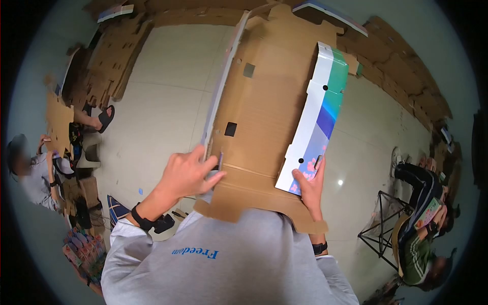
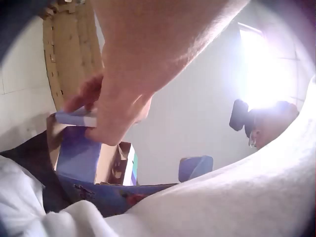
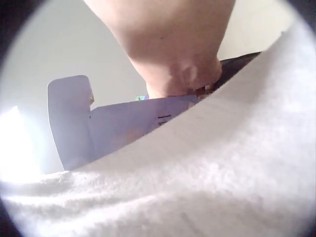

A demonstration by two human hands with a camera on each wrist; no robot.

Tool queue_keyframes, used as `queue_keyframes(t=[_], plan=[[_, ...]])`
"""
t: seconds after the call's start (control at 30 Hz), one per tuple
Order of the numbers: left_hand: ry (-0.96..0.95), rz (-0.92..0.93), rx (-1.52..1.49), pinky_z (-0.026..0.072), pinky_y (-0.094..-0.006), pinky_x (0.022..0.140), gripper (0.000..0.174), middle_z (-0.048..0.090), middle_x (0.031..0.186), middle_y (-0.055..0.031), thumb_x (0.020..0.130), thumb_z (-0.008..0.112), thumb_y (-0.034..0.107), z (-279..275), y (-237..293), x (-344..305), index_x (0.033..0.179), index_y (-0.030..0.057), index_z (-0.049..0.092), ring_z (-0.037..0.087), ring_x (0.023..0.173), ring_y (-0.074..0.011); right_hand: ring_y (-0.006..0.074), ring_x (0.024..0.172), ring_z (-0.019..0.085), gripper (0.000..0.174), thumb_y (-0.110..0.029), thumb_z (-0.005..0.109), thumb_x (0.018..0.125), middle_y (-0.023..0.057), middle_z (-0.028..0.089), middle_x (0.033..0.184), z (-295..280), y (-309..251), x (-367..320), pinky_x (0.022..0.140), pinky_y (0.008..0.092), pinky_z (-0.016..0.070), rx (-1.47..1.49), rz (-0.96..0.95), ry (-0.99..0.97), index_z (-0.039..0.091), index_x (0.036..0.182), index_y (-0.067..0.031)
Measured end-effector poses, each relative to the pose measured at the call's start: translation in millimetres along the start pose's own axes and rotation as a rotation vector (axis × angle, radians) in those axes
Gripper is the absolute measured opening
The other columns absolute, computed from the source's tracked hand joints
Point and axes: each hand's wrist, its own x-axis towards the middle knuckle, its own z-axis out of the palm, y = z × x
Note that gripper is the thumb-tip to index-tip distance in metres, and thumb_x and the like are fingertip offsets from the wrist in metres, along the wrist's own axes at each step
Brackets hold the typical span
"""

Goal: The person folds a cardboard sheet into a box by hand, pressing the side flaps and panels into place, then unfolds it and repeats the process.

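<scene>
A long, partly folded cardboard box (image 1: 269, 112) lies in front of my body, its plain brown inside facing up. Its right side wall (image 1: 317, 119) is folded over, printed white, green and blue with pink flowers. My right hand (image 1: 312, 185) grips the near end of that wall, thumb on the print and fingers behind it. At the near end of the left side wall, my left hand (image 1: 188, 173) pinches the folded edge; the left wrist view shows the hand (image 2: 116, 116) over the blue-printed edge. A brown end flap (image 1: 249, 201) rests near my shirt.
Stacked flat cardboard (image 1: 114, 61) lies at the left, with more cardboard (image 1: 406, 66) along the right. A person (image 1: 40, 173) sits at the left holding cardboard, and others (image 1: 427, 223) sit at the right beside a black metal frame (image 1: 381, 229). Pale floor tiles (image 1: 162, 86) surround the box.
</scene>
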Motion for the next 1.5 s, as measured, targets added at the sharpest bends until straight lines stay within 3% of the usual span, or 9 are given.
queue_keyframes(t=[0.07, 0.37, 0.5, 0.6, 0.8, 0.93, 1.13, 1.23, 1.5], plan=[[0.160, 0.134, -0.069, 0.0392, -0.0340, 0.043, 0.036, 0.046, 0.077, -0.0057, 0.077, 0.087, 0.041, 19, 14, 9, 0.083, 0.0147, 0.064, 0.046, 0.046, -0.0215, 0.0276, 0.147, 0.042, 0.105, 0.004, 0.078, 0.085, 0.0162, 0.035, 0.165, 2, -8, -1, 0.117, 0.0404, 0.0429, -0.098, -0.024, 0.028, 0.018, 0.171, -0.0078], [-0.163, 0.676, 0.183, 0.0487, -0.0313, 0.052, 0.021, 0.050, 0.080, -0.0017, 0.090, 0.067, 0.022, 85, 25, 61, 0.081, 0.0098, 0.053, 0.061, 0.058, -0.0154, 0.0277, 0.140, 0.048, 0.106, -0.003, 0.082, 0.083, 0.0171, 0.040, 0.161, -2, -17, 4, 0.116, 0.0414, 0.0446, -0.118, -0.003, -0.017, 0.022, 0.170, -0.0084], [-0.216, 0.560, -0.116, 0.0573, -0.0337, 0.085, 0.031, 0.062, 0.102, -0.0039, 0.085, 0.069, 0.014, 38, 2, 42, 0.116, 0.0090, 0.069, 0.066, 0.096, -0.0218, 0.0281, 0.142, 0.048, 0.104, -0.005, 0.082, 0.084, 0.0176, 0.040, 0.162, -3, -6, 2, 0.118, 0.0422, 0.0420, -0.158, -0.063, 0.017, 0.023, 0.170, -0.0078], [-0.256, 0.440, -0.198, 0.0524, -0.0404, 0.102, 0.050, 0.060, 0.121, -0.0098, 0.073, 0.079, 0.003, 4, 5, 22, 0.122, 0.0096, 0.068, 0.059, 0.116, -0.0264, 0.0284, 0.145, 0.045, 0.103, -0.006, 0.082, 0.085, 0.0173, 0.038, 0.164, 1, -3, 0, 0.120, 0.0425, 0.0398, -0.077, -0.099, 0.036, 0.023, 0.170, -0.0078], [-0.019, 0.071, -0.640, 0.0452, -0.0446, 0.112, 0.069, 0.050, 0.131, -0.0121, 0.068, 0.096, 0.010, 52, 10, -1, 0.126, 0.0073, 0.058, 0.052, 0.126, -0.0298, 0.0275, 0.146, 0.046, 0.093, -0.009, 0.077, 0.093, 0.0162, 0.039, 0.166, -10, 10, 6, 0.121, 0.0417, 0.0392, -0.131, -0.215, -0.029, 0.024, 0.170, -0.0070], [0.114, -0.530, -0.954, 0.0526, -0.0418, 0.103, 0.093, 0.041, 0.138, -0.0113, 0.075, 0.092, 0.003, 80, 15, -5, 0.145, 0.0070, 0.031, 0.055, 0.124, -0.0229, 0.0232, 0.141, 0.051, 0.064, -0.014, 0.062, 0.106, 0.0144, 0.046, 0.161, -17, 6, 4, 0.118, 0.0387, 0.0417, 0.048, -0.018, 0.047, 0.037, 0.165, -0.0049], [0.278, -0.499, -1.036, 0.0480, -0.0447, 0.112, 0.101, 0.041, 0.142, -0.0167, 0.084, 0.082, 0.001, 77, 33, -2, 0.163, 0.0046, 0.019, 0.055, 0.131, -0.0303, 0.0197, 0.128, 0.057, 0.042, -0.018, 0.054, 0.111, 0.0124, 0.059, 0.140, -21, -18, -16, 0.112, 0.0344, 0.0452, -0.172, -0.234, 0.220, 0.059, 0.149, -0.0006], [0.169, -0.305, -0.563, 0.0374, -0.0471, 0.122, 0.088, 0.040, 0.151, -0.0211, 0.093, 0.072, 0.009, 64, 28, 11, 0.166, 0.0009, 0.023, 0.048, 0.140, -0.0354, 0.0187, 0.116, 0.060, 0.038, -0.019, 0.055, 0.110, 0.0104, 0.062, 0.126, -22, -24, -18, 0.105, 0.0334, 0.0475, -0.242, -0.346, 0.236, 0.066, 0.140, 0.0014], [0.233, -0.311, -0.830, 0.0238, -0.0469, 0.130, 0.058, 0.029, 0.172, -0.0209, 0.105, 0.048, 0.008, 77, 26, 28, 0.160, -0.0041, 0.037, 0.030, 0.159, -0.0358, 0.0197, 0.094, 0.062, 0.042, -0.026, 0.047, 0.115, 0.0095, 0.061, 0.104, -12, -28, -9, 0.087, 0.0337, 0.0510, -0.543, -0.232, 0.319, 0.071, 0.136, 0.0019]])
